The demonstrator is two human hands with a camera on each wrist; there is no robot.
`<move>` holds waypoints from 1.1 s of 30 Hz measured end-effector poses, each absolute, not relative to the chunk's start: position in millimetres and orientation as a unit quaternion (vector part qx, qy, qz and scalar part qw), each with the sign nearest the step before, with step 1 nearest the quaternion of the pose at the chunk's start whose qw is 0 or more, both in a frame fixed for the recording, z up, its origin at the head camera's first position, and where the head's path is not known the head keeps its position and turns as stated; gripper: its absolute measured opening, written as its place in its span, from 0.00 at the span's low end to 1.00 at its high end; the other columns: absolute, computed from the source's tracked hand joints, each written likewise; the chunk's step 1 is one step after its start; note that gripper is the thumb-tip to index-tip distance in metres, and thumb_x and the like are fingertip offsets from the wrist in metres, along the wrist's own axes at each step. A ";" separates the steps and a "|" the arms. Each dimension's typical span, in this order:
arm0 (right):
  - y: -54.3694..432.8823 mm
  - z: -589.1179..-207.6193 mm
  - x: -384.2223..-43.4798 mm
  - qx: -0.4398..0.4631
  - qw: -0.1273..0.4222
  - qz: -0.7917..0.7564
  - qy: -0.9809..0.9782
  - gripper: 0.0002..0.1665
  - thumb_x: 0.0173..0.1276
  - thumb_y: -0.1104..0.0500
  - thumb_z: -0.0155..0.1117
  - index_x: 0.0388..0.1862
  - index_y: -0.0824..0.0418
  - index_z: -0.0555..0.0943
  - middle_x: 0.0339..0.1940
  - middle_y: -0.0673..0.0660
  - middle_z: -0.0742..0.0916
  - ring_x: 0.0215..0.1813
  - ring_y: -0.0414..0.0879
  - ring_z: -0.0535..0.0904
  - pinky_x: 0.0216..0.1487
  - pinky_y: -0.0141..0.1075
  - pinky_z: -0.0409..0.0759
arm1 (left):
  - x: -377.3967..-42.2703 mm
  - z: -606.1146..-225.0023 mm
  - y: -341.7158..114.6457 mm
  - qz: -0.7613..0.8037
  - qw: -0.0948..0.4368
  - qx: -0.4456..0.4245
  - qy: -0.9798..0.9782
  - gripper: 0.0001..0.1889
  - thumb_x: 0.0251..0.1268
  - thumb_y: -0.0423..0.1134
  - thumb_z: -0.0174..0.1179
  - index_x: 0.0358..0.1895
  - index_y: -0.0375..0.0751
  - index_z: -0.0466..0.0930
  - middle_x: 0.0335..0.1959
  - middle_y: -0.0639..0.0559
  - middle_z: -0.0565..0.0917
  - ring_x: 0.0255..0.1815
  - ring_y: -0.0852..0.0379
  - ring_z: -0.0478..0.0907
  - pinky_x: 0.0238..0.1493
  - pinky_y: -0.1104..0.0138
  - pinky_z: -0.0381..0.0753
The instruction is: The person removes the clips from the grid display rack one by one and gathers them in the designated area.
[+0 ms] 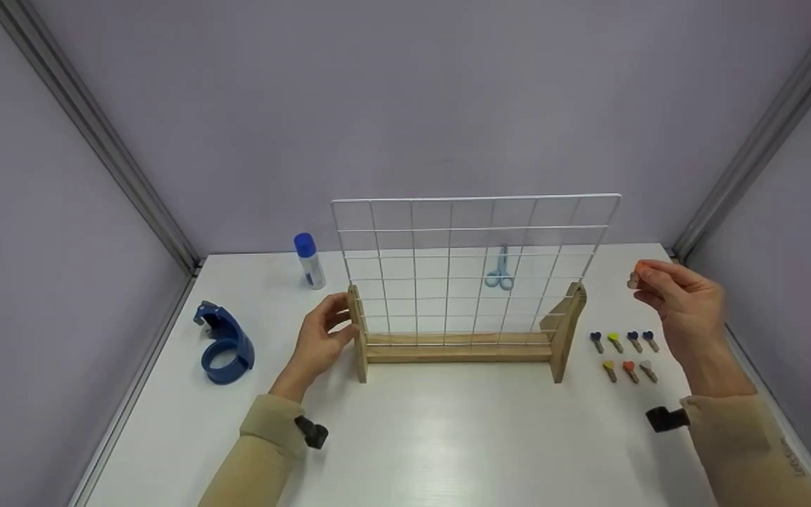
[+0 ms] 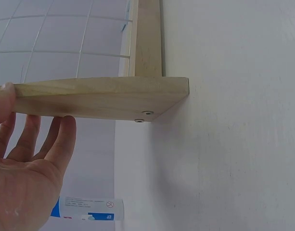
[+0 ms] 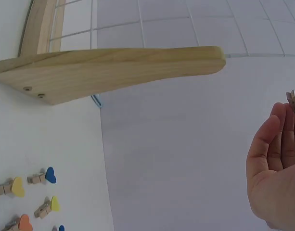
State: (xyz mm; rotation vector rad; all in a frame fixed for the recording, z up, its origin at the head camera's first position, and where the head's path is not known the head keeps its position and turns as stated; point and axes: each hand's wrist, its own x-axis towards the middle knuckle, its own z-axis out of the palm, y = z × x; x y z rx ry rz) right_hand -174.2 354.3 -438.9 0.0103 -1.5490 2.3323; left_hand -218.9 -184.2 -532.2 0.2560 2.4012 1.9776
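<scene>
A white wire grid [image 1: 476,198] stands upright in a wooden stand [image 1: 458,353] on the white table. My left hand [image 1: 319,339] grips the stand's left side panel [image 2: 89,101], thumb on one edge and fingers against the other side. Off to the right, my right hand [image 1: 694,306] is raised above the table and pinches a small wooden clothespin [image 1: 633,280] with an orange top. In the right wrist view only the clothespin's wooden end [image 3: 292,100] shows past the fingers. Several clothespins with coloured heart tops, among them a yellow one [image 1: 609,370], lie in two rows below that hand.
A blue tape dispenser [image 1: 226,345] lies at the left. Behind the left hand stands a glue stick [image 1: 311,264] with a blue cap. Light blue scissors [image 1: 500,274] lie behind the grid. Walls enclose the table's back and sides.
</scene>
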 end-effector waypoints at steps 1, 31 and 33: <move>356.9 -440.4 -173.1 -0.001 0.167 0.817 -0.552 0.08 0.78 0.74 0.68 0.48 0.74 0.93 0.35 0.56 0.97 0.36 0.45 0.94 0.40 0.32 0.94 | -218.7 -531.9 -184.1 0.634 0.011 0.082 0.769 0.29 0.72 0.18 0.64 0.75 0.34 0.77 0.74 0.33 0.82 0.76 0.33 0.81 0.81 0.40 0.82; 485.8 -541.7 -147.4 -0.195 -0.121 0.435 -0.871 0.29 0.84 0.44 0.68 0.65 0.66 0.88 0.39 0.36 0.93 0.40 0.31 0.89 0.43 0.36 0.87 | -217.2 -529.7 -183.9 0.628 0.012 0.076 0.774 0.30 0.73 0.18 0.65 0.76 0.36 0.77 0.75 0.34 0.82 0.77 0.34 0.80 0.82 0.40 0.81; 487.4 -545.0 -148.6 -0.208 -0.128 0.432 -0.868 0.27 0.84 0.44 0.68 0.64 0.65 0.89 0.38 0.37 0.94 0.40 0.32 0.89 0.43 0.36 0.86 | -217.1 -529.4 -184.2 0.630 0.009 0.077 0.773 0.30 0.73 0.18 0.64 0.76 0.35 0.77 0.74 0.34 0.82 0.77 0.34 0.80 0.81 0.40 0.81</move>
